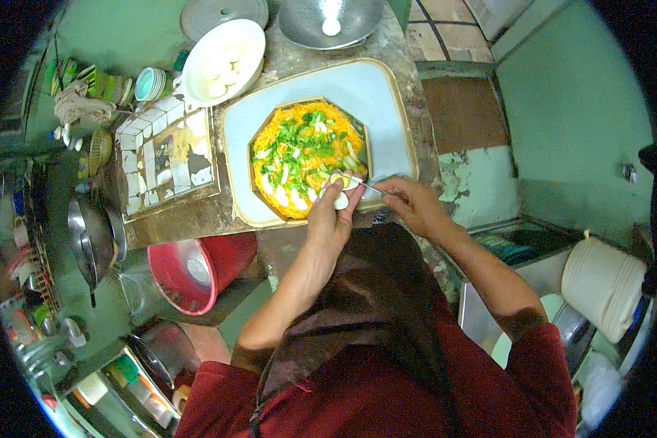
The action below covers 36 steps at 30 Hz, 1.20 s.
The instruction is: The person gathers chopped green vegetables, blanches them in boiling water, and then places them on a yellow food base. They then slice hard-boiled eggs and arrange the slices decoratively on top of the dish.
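Free: bare blue tray [390, 135] R of octagonal dish [368, 142], plus strip on dish's far side. L strip tighter. Near R of dish blocked: L hand [331, 213], R hand [415, 203] w/ knife [369, 187]. Obstacles: white bowl [258, 55] far L, metal colander [297, 28] far, tiled ledge [179, 152] L.

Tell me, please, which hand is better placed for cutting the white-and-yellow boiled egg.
Probably the right hand: it holds the thin metal knife at the egg, while the left hand is occupied supporting it.
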{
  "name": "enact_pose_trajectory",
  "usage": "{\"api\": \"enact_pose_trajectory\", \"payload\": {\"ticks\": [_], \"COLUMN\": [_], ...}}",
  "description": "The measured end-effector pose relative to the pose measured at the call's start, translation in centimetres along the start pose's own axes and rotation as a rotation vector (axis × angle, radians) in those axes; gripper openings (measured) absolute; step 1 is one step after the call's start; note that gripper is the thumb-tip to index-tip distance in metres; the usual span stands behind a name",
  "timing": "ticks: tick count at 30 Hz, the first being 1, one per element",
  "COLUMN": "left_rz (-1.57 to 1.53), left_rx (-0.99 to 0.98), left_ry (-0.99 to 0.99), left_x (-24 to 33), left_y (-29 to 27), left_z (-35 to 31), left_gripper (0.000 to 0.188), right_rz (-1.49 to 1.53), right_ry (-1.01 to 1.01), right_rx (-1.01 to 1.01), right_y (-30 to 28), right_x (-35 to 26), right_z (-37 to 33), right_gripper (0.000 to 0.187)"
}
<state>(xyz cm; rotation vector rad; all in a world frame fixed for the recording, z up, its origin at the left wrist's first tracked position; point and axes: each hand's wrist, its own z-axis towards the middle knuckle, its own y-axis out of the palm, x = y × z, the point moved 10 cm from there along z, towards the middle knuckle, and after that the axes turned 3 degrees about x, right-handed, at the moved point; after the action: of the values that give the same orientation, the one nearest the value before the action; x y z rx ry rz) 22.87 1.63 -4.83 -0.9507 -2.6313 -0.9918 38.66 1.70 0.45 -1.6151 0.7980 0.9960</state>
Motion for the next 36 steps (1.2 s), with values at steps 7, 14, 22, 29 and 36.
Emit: {"api": "enact_pose_trajectory", "payload": {"ticks": [7,14,22,29,36], "left_rz": [-0.017,-0.018,-0.176,-0.192,-0.207], "left_rx": [0.018,0.020,-0.003,0.114,-0.008], "left_ry": [0.138,0.184,0.100,0.151,0.222], "left_x": [0.5,0.6,-0.9,-0.2,0.6], "left_y": [-0.5,0.6,2.3,1.9,3.6], "left_z": [0.6,0.1,2.1,2.8,2.1], "left_gripper": [0.034,0.035,0.025,0.030,0.028], "right_rz": [0.316,0.232,-0.141,0.084,-0.039], "right_ry": [0.459,0.221,-0.170,0.410,-0.077], "right_rx": [-0.254,-0.264,-0.162,-0.450,-0.355], "right_y": [0.9,-0.8,-3.9,-2.1,-4.0], "right_x": [2.7,-1.2,-1.5,2.3,-2.8], "right_z": [2.8,1.1,4.8,8.1,6.7], "right_gripper": [0.027,0.026,0.024,0.027,0.026]}}
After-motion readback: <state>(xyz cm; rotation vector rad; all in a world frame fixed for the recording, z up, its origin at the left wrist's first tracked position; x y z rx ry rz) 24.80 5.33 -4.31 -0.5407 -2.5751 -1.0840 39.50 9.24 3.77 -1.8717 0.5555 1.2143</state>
